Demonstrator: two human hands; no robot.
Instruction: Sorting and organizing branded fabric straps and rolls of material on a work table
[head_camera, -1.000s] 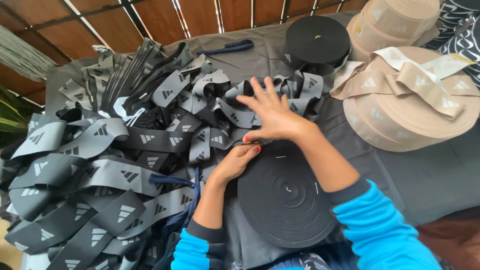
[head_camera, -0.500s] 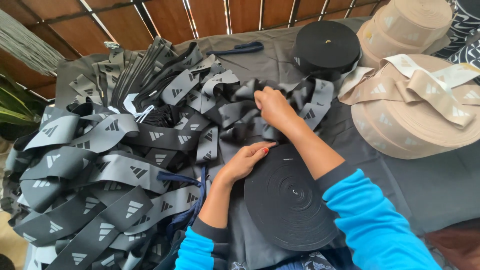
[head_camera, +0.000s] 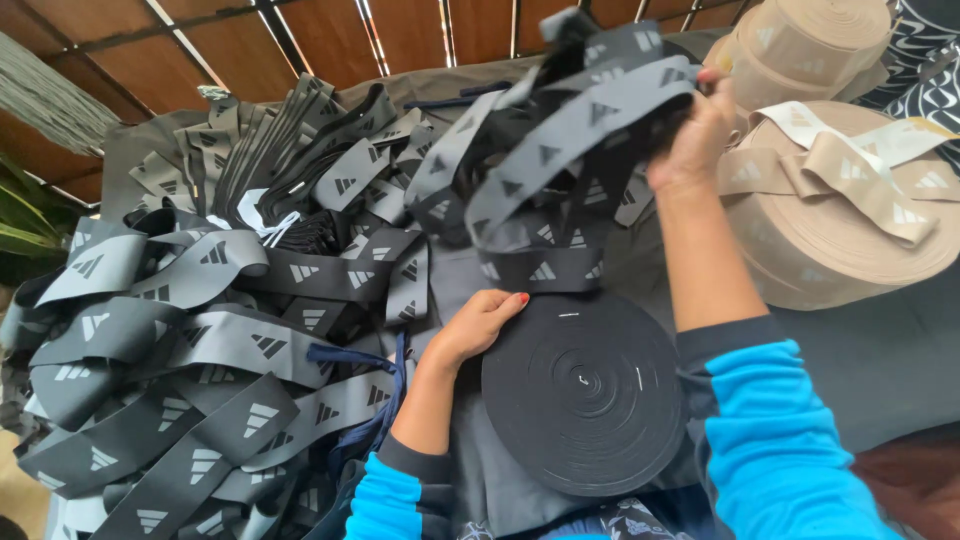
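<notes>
Loads of grey printed elastic strips (head_camera: 200, 330) cover the table, and her right hand (head_camera: 690, 135) is gripping a raised bunch (head_camera: 560, 130) while her left hand (head_camera: 480, 325) rests open against the black roll (head_camera: 585, 395), so untangling's probably next.

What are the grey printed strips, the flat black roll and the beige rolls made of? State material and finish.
Grey printed strips: seemingly woven elastic band, matte; they droop limply from the right hand.
Flat black roll: tightly wound matte tape, probably the same webbing.
Beige rolls: similar band, slightly smoother sheen.
</notes>
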